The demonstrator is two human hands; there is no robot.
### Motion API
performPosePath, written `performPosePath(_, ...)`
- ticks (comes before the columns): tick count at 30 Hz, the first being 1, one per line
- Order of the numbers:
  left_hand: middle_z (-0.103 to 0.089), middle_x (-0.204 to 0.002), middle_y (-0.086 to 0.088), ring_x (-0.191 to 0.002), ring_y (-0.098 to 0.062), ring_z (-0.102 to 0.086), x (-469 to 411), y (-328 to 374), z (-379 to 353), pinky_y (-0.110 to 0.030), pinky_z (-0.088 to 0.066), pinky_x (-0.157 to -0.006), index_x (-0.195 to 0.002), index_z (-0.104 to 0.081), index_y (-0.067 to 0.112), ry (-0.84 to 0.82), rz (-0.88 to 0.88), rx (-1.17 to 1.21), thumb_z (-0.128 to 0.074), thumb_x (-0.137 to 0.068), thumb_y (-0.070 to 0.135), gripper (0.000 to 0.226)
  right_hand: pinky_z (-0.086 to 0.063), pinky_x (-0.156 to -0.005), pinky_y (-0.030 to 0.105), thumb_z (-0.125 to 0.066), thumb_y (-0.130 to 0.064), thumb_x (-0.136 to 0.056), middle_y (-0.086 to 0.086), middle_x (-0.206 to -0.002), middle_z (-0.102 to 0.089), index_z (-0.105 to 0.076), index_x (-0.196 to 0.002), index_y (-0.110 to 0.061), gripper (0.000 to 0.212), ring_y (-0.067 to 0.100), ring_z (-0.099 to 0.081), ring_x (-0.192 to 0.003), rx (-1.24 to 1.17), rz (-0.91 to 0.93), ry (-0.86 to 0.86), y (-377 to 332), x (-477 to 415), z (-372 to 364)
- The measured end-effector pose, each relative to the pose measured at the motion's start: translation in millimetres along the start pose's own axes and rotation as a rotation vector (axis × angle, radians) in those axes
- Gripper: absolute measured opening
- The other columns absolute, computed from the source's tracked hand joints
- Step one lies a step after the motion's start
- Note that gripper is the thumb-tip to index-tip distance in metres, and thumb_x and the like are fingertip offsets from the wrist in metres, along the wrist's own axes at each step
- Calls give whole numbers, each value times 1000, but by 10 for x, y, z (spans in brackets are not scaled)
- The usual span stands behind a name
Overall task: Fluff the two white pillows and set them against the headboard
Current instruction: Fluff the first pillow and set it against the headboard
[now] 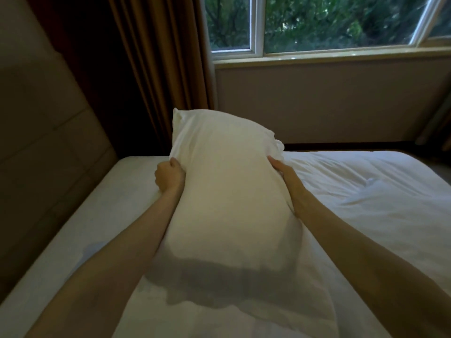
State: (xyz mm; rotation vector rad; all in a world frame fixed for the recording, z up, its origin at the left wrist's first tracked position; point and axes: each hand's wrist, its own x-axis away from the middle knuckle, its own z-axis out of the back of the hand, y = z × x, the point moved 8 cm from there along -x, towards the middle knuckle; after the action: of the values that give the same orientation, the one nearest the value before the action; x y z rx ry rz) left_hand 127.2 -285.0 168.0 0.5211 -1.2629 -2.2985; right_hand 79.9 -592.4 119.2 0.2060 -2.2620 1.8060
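Head view, 1 item in hand.

Pillow [227, 191]: white, held lengthwise over bed [366, 191], far end raised, near end low toward mattress. Gripped at both long sides, prob. so filling can be squeezed or shaken for fluffing.

Left hand [169, 178]: fingers [174, 164] curled tight, bunch of pillowcase edge pinched inside fist.

Right hand [284, 173]: fingers mostly hidden behind pillow; hand pressed flat along side, thumb on top. Closure can't be told fully.

Headboard [48, 142]: at left, padded, nothing set against it. 2nd pillow not seen.
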Motion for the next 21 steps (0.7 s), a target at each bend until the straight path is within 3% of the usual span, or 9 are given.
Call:
performPosePath(3,-65,-104,-27,-97,-37,-60,-6,85,462,-37,-44,-83,-94,-63,-10,59,-27,28,-37,-98,21,41,-48,-70,29,-69,-60,-66,-7,-90,-79,-64,-114,-30,57,8,-75,-79,28,30,-14,-202,219,-286)
performPosePath(5,-65,-105,-26,-98,-37,-60,-32,115,730,-37,-44,-84,-94,-63,-9,83,-36,43,-36,-98,21,41,-47,-70,30,-71,-64,-61,-7,-92,-78,-64,-114,-31,63,12,-74,-86,65,45,8,-316,343,-458)
performPosePath(7,-65,-103,-27,-99,-38,-60,-69,142,976,-39,-45,-85,-85,-62,-6,101,-38,63,-37,-98,21,39,-47,-71,32,-70,-67,-58,-4,-98,-77,-64,-117,-31,69,16,-70,-94,99,63,10,-412,441,-640)
performPosePath(9,-64,-99,-25,-100,-39,-60,-123,164,1241,-40,-45,-84,-77,-59,-4,129,-41,85,-38,-98,21,39,-46,-71,32,-68,-69,-58,-4,-94,-77,-64,-116,-32,69,16,-71,-90,133,93,-13,-513,539,-855)
performPosePath(12,-64,-109,-29,-103,-38,-59,-270,146,1580,-39,-45,-84,-93,-63,-9,167,-56,99,-39,-98,22,40,-47,-71,32,-68,-72,-57,-7,-91,-78,-64,-118,-33,73,13,-73,-86,153,127,-44,-601,637,-1184)
performPosePath(16,-62,-82,-22,-101,-39,-60,-503,67,1970,-34,-38,-70,-57,-45,6,178,-98,105,-39,-98,21,44,-49,-70,31,-67,-69,-62,-7,-91,-78,-66,-115,-33,64,9,-74,-78,139,153,-90,-609,687,-1683)
performPosePath(18,-65,-95,-26,-103,-40,-60,-639,-9,2102,-36,-41,-75,-76,-61,-7,186,-100,106,-39,-98,21,42,-50,-69,30,-68,-68,-62,-7,-92,-78,-64,-116,-34,64,8,-74,-79,128,150,-96,-579,689,-1880)
performPosePath(21,-63,-114,-30,-106,-41,-59,-1030,-166,2393,-40,-44,-85,-104,-62,-14,161,-123,94,-39,-98,21,42,-48,-65,27,-66,-65,-67,-9,-84,-78,-62,-113,-34,56,7,-74,-72,116,159,-56,-486,660,-2353)
